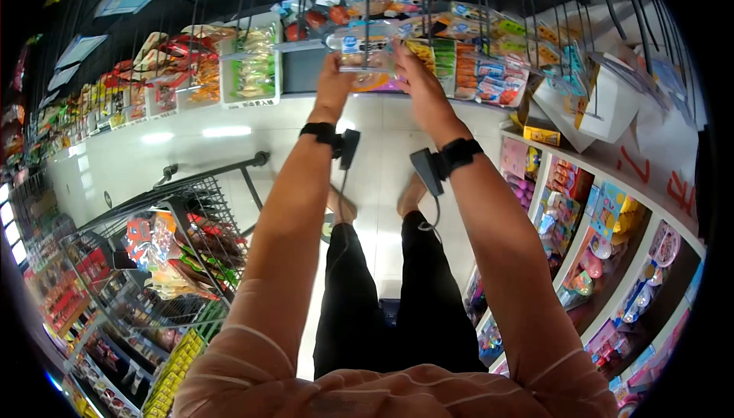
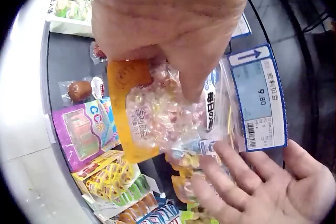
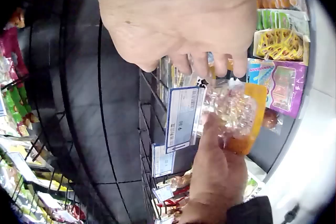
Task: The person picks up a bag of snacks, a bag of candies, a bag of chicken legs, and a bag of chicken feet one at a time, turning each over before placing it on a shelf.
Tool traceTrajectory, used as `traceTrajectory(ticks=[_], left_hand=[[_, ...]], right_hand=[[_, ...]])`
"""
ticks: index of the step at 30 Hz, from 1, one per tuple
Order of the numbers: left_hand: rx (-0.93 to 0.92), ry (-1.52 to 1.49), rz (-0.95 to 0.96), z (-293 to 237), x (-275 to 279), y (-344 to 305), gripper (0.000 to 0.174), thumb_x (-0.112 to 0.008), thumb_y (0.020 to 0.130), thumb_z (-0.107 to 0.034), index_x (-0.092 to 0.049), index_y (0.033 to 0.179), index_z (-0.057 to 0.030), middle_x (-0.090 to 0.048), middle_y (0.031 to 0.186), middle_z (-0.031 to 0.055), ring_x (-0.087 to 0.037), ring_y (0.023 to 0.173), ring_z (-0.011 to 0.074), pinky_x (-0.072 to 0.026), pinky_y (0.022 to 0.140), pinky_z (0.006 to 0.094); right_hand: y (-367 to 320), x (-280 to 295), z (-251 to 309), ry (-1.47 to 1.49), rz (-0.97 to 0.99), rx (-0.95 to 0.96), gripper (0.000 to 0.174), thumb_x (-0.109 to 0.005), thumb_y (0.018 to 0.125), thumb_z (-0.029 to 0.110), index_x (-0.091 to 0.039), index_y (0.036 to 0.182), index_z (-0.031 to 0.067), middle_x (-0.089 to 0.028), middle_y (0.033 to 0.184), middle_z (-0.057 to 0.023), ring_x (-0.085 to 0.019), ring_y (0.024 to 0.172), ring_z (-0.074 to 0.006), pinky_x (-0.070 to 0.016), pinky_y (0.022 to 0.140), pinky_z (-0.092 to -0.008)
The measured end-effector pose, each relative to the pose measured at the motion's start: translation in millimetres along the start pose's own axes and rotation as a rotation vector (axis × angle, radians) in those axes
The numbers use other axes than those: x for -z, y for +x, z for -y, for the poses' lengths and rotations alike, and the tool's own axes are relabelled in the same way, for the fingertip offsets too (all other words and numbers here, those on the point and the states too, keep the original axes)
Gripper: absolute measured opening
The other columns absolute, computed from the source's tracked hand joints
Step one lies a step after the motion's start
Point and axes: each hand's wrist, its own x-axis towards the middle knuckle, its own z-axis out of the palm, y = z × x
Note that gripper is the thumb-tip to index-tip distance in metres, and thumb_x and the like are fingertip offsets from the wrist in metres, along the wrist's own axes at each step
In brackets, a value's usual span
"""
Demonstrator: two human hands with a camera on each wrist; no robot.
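Note:
A clear candy bag with an orange edge (image 2: 123, 124) and pale wrapped sweets inside hangs by the shelf. My left hand (image 1: 334, 85) grips it from one side, thumb laid across its front in the left wrist view. Along the opposite side is my right hand (image 1: 422, 85), fingers extended beside the bag's printed top in the left wrist view. A blue-bordered price tag (image 2: 258, 95) reading 9.80 stands right at the bag's top edge. In the right wrist view, the knuckles of my right hand (image 3: 184, 24) hide part of the bag's upper side.
Below the bag, the shelf holds a purple candy pack (image 2: 79, 134) and a tray of yellow packets (image 2: 107, 179). Metal hooks hang overhead. A wire shopping cart (image 1: 183, 227) with packages stands at left; toy shelves (image 1: 581, 242) line the right.

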Motion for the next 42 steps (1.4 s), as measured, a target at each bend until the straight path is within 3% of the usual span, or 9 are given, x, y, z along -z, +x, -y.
traceTrajectory(ticks=[7,9,10,11,17,21,29,38,42], left_hand=[[-0.256,0.303,-0.111,31,6,17,0.041,-0.066,0.091,-0.032,-0.058,0.107,0.0053,-0.066,0.096,0.0169,-0.061,0.090,0.0210,-0.0480,0.079,0.0346],[-0.130,0.444,-0.049,6,21,-19,0.040,-0.064,0.087,-0.028,-0.058,0.103,0.0081,-0.065,0.096,0.0271,-0.061,0.096,0.0442,-0.0488,0.083,0.0434],[-0.055,0.465,-0.002,-11,30,-43,0.043,-0.061,0.089,-0.033,-0.059,0.104,0.0074,-0.064,0.099,0.0285,-0.059,0.097,0.0467,-0.0478,0.084,0.0452],[-0.025,0.589,0.140,-5,43,-53,0.041,-0.061,0.090,-0.032,-0.059,0.106,0.0055,-0.065,0.104,0.0276,-0.060,0.101,0.0450,-0.0477,0.087,0.0448],[0.210,0.292,-0.069,-35,111,-183,0.044,-0.063,0.091,-0.036,-0.059,0.114,0.0016,-0.067,0.105,0.0197,-0.064,0.100,0.0276,-0.0489,0.089,0.0349],[0.183,0.205,-0.141,-38,186,-255,0.034,-0.061,0.094,-0.031,-0.059,0.113,-0.0029,-0.063,0.095,0.0028,-0.060,0.089,0.0128,-0.0480,0.076,0.0276],[0.210,0.045,-0.569,-137,307,-367,0.024,-0.057,0.097,-0.026,-0.063,0.107,-0.0047,-0.063,0.084,0.0009,-0.059,0.077,0.0090,-0.0474,0.064,0.0244],[0.158,0.145,-0.732,-101,415,-420,0.023,-0.059,0.095,-0.022,-0.062,0.107,-0.0026,-0.064,0.086,0.0026,-0.060,0.079,0.0107,-0.0468,0.062,0.0240],[0.171,0.320,-0.737,-78,427,-416,0.028,-0.061,0.090,-0.017,-0.060,0.109,0.0027,-0.068,0.091,0.0144,-0.065,0.084,0.0240,-0.0512,0.075,0.0353]], right_hand=[[-54,5,-10,0.058,0.010,-0.162,0.069,-0.039,0.100,0.054,-0.036,0.145,0.0013,-0.042,0.146,-0.0184,-0.039,0.136,-0.0287,-0.0309,0.111,-0.0402],[-73,6,-20,0.067,0.006,-0.196,0.069,-0.040,0.100,0.054,-0.038,0.144,0.0010,-0.045,0.144,-0.0184,-0.043,0.133,-0.0288,-0.0336,0.109,-0.0403],[-86,4,-22,0.065,0.002,-0.214,0.070,-0.041,0.099,0.055,-0.040,0.143,0.0009,-0.047,0.142,-0.0185,-0.045,0.131,-0.0292,-0.0353,0.108,-0.0406],[-99,1,-22,0.062,0.000,-0.232,0.071,-0.043,0.098,0.056,-0.041,0.142,0.0007,-0.049,0.140,-0.0187,-0.048,0.129,-0.0296,-0.0369,0.106,-0.0408],[-177,-31,-19,0.026,0.126,-0.395,0.061,-0.045,0.100,0.048,-0.047,0.135,-0.0016,-0.059,0.128,-0.0187,-0.057,0.117,-0.0272,-0.0456,0.097,-0.0371],[-210,-60,-12,-0.068,0.253,-0.504,0.052,-0.048,0.100,0.042,-0.053,0.127,-0.0019,-0.063,0.118,-0.0188,-0.063,0.106,-0.0262,-0.0500,0.090,-0.0355],[-227,-147,30,-0.257,0.454,-0.516,0.036,-0.051,0.099,0.032,-0.057,0.117,0.0012,-0.066,0.107,-0.0149,-0.066,0.095,-0.0225,-0.0531,0.081,-0.0336],[-225,-238,74,-0.354,0.579,-0.420,0.035,-0.051,0.100,0.031,-0.056,0.118,0.0023,-0.065,0.106,-0.0126,-0.065,0.094,-0.0195,-0.0530,0.081,-0.0314],[-227,-261,78,-0.362,0.585,-0.408,0.034,-0.051,0.100,0.031,-0.057,0.117,0.0026,-0.065,0.105,-0.0114,-0.064,0.094,-0.0184,-0.0528,0.081,-0.0313]])
